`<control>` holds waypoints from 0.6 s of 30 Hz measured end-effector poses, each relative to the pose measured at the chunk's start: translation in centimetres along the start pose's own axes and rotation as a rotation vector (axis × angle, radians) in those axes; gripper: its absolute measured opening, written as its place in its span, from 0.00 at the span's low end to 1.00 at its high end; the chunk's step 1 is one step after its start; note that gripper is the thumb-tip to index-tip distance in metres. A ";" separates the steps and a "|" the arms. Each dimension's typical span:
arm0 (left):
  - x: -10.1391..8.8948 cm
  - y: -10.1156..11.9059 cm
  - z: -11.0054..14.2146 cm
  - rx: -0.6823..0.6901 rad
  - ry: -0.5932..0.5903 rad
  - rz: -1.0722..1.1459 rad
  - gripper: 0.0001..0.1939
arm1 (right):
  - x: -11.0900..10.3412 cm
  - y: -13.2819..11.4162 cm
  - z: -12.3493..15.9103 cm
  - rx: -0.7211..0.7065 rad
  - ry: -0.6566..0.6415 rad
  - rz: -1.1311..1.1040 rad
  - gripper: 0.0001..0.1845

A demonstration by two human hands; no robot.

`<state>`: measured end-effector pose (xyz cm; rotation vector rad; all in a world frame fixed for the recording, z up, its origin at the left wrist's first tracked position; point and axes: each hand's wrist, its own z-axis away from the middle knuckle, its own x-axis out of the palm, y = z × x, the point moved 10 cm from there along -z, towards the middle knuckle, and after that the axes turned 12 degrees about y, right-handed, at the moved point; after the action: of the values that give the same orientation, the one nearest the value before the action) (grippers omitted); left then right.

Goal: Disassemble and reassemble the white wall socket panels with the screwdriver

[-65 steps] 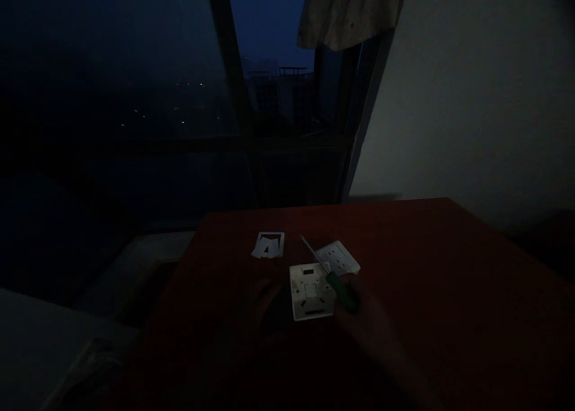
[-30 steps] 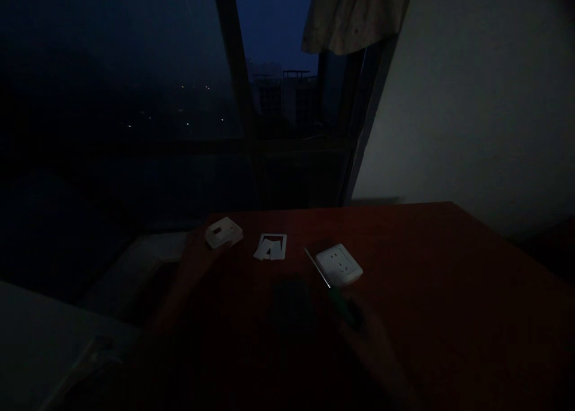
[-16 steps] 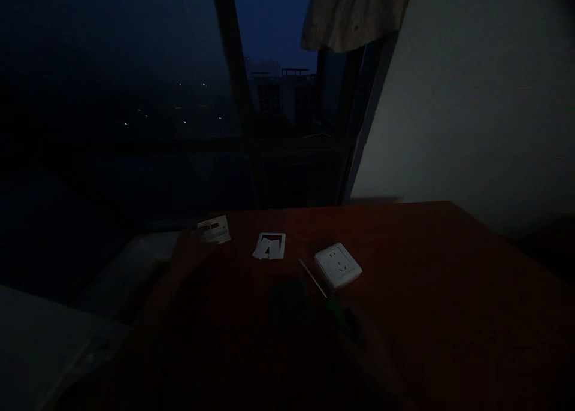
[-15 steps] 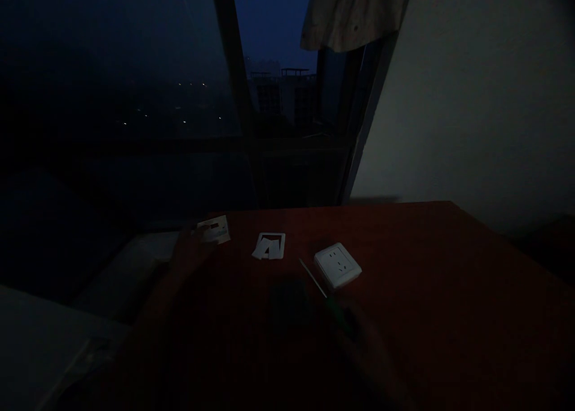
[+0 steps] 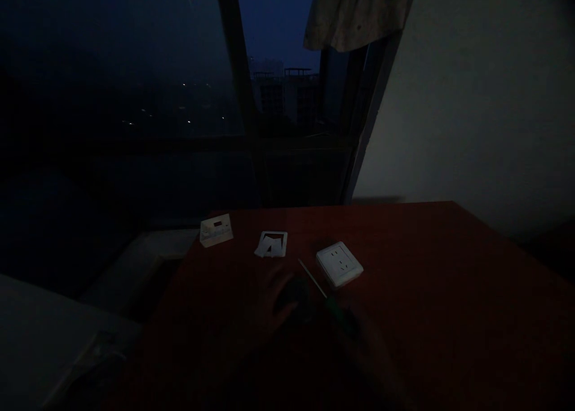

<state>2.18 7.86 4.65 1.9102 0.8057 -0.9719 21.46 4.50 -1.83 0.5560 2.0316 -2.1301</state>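
Observation:
The room is very dim. My right hand (image 5: 363, 342) is closed round the green handle of a screwdriver (image 5: 330, 302), whose thin shaft points up and left. My left hand (image 5: 269, 303) is open, thumb and fingers apart at the left side of a dark, blocky object (image 5: 296, 300); whether it touches is too dark to tell. Just beyond the screwdriver lies a white wall socket (image 5: 340, 263), face up. A white frame (image 5: 279, 233) lies farther left with white pieces (image 5: 270, 247) across it. At the table's left edge stands a pale box-shaped part (image 5: 216, 231) with a rectangular hole.
Everything lies on a reddish-brown table (image 5: 417, 267). Behind it is a dark window (image 5: 179, 177) with lights outside and a hanging curtain (image 5: 354, 18). A pale wall (image 5: 471, 111) rises at the right. At lower left is a pale surface (image 5: 54, 327).
My left hand has left the pale box-shaped part and come right and nearer, to the dark object. My right hand keeps the screwdriver in about the same place.

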 end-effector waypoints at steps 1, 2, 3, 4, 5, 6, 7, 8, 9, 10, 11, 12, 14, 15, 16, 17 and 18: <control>1.0 0.7 0.6 0.010 -0.041 0.004 0.30 | 0.0 -0.2 0.0 -0.012 0.000 -0.012 0.16; 1.8 1.2 1.1 0.024 -0.076 0.002 0.37 | 0.0 -0.4 0.0 -0.022 -0.001 -0.024 0.15; 2.6 1.5 1.5 0.042 -0.106 -0.005 0.41 | 0.0 -0.5 0.0 -0.026 -0.006 -0.033 0.15; 3.1 1.6 1.8 0.059 -0.124 -0.020 0.44 | 0.0 -0.6 0.1 -0.029 -0.012 -0.038 0.15; 3.5 1.5 1.9 0.069 -0.128 -0.039 0.45 | 0.1 -0.7 0.1 -0.033 -0.016 -0.038 0.16; 3.7 1.4 2.0 0.076 -0.123 -0.058 0.43 | 0.1 -0.8 0.2 -0.037 -0.014 -0.032 0.16; 3.7 1.1 2.0 0.078 -0.110 -0.076 0.41 | 0.1 -0.9 0.2 -0.041 -0.012 -0.024 0.16; 3.8 0.9 2.0 0.083 -0.097 -0.088 0.39 | 0.1 -1.0 0.2 -0.045 -0.008 -0.016 0.15; 3.8 0.8 2.0 0.092 -0.084 -0.094 0.38 | 0.0 -1.1 0.2 -0.050 -0.003 -0.008 0.15; 3.8 0.8 2.1 0.105 -0.072 -0.095 0.37 | 0.0 -1.1 0.2 -0.051 0.002 -0.003 0.14; 3.9 0.8 2.1 0.120 -0.066 -0.093 0.38 | 0.0 -1.1 0.2 -0.049 0.003 -0.001 0.14; 3.9 0.8 2.1 0.131 -0.061 -0.094 0.38 | 0.0 -1.1 0.2 -0.044 0.004 -0.002 0.13; 4.0 0.8 2.1 0.143 -0.066 -0.104 0.38 | 0.1 -1.1 0.2 -0.036 0.004 -0.002 0.13; 4.0 0.7 2.1 0.144 -0.072 -0.113 0.38 | 0.1 -1.0 0.2 -0.032 0.003 0.000 0.14; 4.1 0.7 2.1 0.145 -0.079 -0.122 0.37 | 0.1 -0.9 0.2 -0.030 0.003 0.002 0.14; 4.1 0.8 2.0 0.147 -0.085 -0.128 0.37 | 0.1 -0.8 0.2 -0.029 0.000 0.006 0.15; 4.1 0.8 1.9 0.148 -0.088 -0.132 0.37 | 0.1 -0.8 0.3 -0.033 -0.005 0.008 0.15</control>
<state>4.26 6.48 0.75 1.9434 0.8361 -1.2171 21.02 4.32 -1.15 0.5523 2.0538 -2.0875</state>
